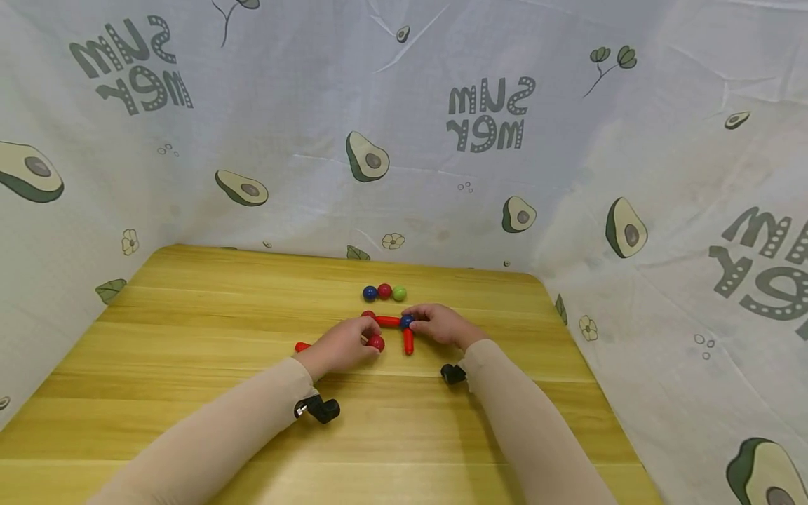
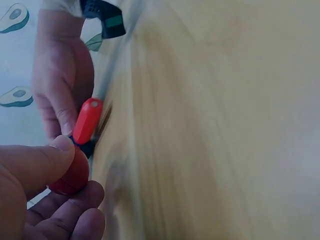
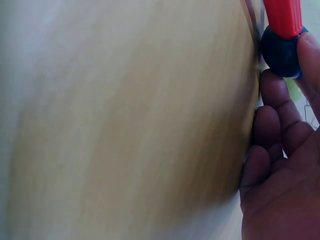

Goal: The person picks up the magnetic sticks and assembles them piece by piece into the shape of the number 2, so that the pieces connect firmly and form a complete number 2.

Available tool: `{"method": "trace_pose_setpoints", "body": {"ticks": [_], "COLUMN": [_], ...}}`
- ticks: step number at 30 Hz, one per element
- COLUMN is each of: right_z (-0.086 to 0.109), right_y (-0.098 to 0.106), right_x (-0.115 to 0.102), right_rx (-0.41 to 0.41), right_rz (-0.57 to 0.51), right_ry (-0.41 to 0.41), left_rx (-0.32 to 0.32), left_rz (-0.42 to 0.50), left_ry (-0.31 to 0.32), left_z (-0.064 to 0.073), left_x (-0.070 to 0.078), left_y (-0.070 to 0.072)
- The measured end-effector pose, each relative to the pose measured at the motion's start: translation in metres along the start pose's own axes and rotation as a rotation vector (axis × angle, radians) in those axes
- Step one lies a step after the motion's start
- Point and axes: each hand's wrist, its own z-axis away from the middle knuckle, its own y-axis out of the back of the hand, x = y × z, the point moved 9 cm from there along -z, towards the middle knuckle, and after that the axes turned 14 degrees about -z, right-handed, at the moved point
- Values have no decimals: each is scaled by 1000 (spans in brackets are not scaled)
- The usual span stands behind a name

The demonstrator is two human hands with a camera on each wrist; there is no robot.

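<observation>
My left hand (image 1: 344, 345) pinches a red ball (image 1: 376, 343) between thumb and fingers; the left wrist view shows that red ball (image 2: 75, 175) up close. To its right, my right hand (image 1: 442, 325) grips a dark blue ball (image 1: 407, 322), also seen as a blue ball (image 3: 281, 52) in the right wrist view. One red rod (image 1: 388, 321) runs left from the blue ball toward another red ball (image 1: 368, 315), partly hidden by my left hand. A second red rod (image 1: 408, 341) points from the blue ball toward me, its near end free.
Behind the hands, a blue ball (image 1: 369, 293), a red ball (image 1: 385, 291) and a light green ball (image 1: 400, 293) sit in a row on the wooden table (image 1: 252, 294). A red piece (image 1: 302, 346) shows partly beside my left wrist. A printed cloth (image 1: 429, 210) hangs beyond the table.
</observation>
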Motion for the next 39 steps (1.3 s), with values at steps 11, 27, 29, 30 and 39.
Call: {"method": "trace_pose_setpoints", "body": {"ticks": [11, 27, 29, 30, 39], "right_z": [-1, -2, -1, -1, -2], "right_y": [0, 1, 1, 1, 1], "right_x": [0, 1, 0, 0, 2], "right_rx": [7, -4, -3, -2, -2], "right_rz": [-15, -12, -9, -8, -20], "right_ry": [-7, -8, -7, -6, -20], "left_rx": [-37, 10, 22, 27, 51], "left_rz": [23, 12, 0, -4, 0], "left_ry": [-62, -73, -80, -82, -73], "left_z": [-1, -7, -8, -8, -11], "left_x": [22, 37, 39, 39, 41], "left_y": [-28, -41, -42, -42, -44]}}
